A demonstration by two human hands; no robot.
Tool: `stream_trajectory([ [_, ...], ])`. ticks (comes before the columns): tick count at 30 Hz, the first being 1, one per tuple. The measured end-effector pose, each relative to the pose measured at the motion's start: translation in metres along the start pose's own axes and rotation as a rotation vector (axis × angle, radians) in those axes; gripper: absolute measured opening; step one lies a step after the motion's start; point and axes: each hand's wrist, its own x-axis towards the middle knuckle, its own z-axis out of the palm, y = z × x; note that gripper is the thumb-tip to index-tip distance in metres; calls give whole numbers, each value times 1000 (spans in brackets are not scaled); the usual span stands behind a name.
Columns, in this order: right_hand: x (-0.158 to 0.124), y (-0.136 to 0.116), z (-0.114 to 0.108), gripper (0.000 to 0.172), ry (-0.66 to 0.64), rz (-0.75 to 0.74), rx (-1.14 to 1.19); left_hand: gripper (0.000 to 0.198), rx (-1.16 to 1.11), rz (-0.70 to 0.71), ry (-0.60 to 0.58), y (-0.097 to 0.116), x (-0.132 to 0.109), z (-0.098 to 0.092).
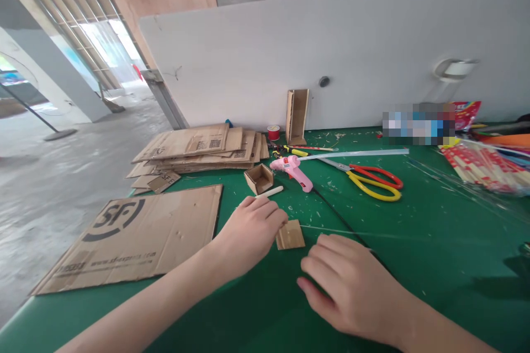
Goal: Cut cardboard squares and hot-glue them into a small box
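A small cardboard square (293,235) lies on the green table in front of me. My left hand (253,230) is closed, its fingertips curled down at the square's left edge; what they pinch, if anything, is hidden. To the right of the square is my right hand (345,281), loosely curled, thumb apart from the fingers, with nothing visible in it. A thin pale strand (331,229) stretches rightward from the square, behind the right hand. Beyond the left hand are a white stick (271,192), a small open cardboard box (260,179) and a pink glue gun (293,170) with a clear glue stick.
Red-and-yellow-handled scissors (375,182) lie right of the glue gun. Stacked cardboard (186,146) and a large printed sheet (165,231) are at left. A tall cardboard piece (297,116) and a red spool (273,132) stand by the white partition (248,60). Packaged sticks (484,168) lie right.
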Motion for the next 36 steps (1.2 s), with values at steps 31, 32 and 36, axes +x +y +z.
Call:
stream_trajectory([
  [31, 6, 37, 8, 42, -39, 74, 329, 15, 234, 203, 360, -3, 0, 26],
  [32, 5, 41, 4, 42, -116, 120, 453, 15, 265, 217, 375, -6, -1, 26],
  [36, 3, 55, -15, 30, -444, 338, 1087, 15, 342, 292, 464, -12, -1, 22],
])
